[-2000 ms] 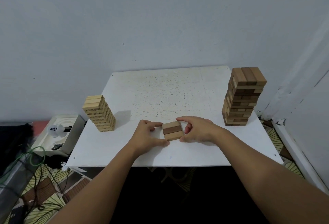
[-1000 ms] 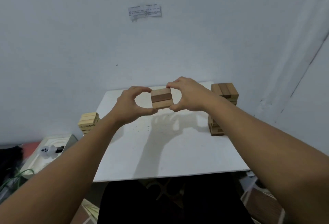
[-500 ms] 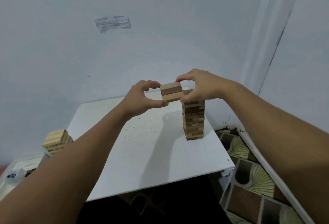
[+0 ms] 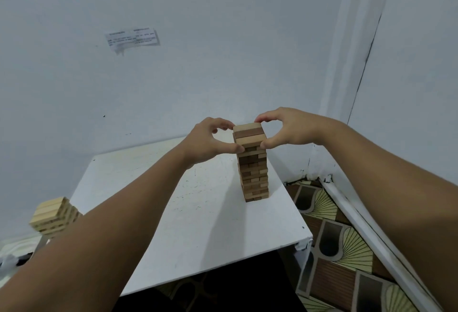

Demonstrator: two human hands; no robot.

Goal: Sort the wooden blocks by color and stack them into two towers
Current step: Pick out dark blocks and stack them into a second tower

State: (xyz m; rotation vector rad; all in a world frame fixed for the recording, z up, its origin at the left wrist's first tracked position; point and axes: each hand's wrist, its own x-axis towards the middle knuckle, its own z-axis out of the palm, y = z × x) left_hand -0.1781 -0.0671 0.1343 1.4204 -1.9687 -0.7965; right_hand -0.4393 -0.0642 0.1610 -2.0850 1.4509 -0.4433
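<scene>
Compared with half a second before, the layer of three blocks (image 4: 248, 134) now sits atop the mixed tower (image 4: 254, 175) rather than beside its top; the light tower (image 4: 53, 215) stands at the far left edge of the white surface (image 4: 198, 225), partly hidden by the left forearm; the paper notice (image 4: 132, 39) on the wall bears print too small to read; left hand (image 4: 210, 142) and right hand (image 4: 287, 128), arms extended, each keep a thumb-and-finger grip clamped on opposite ends of the layer.
</scene>
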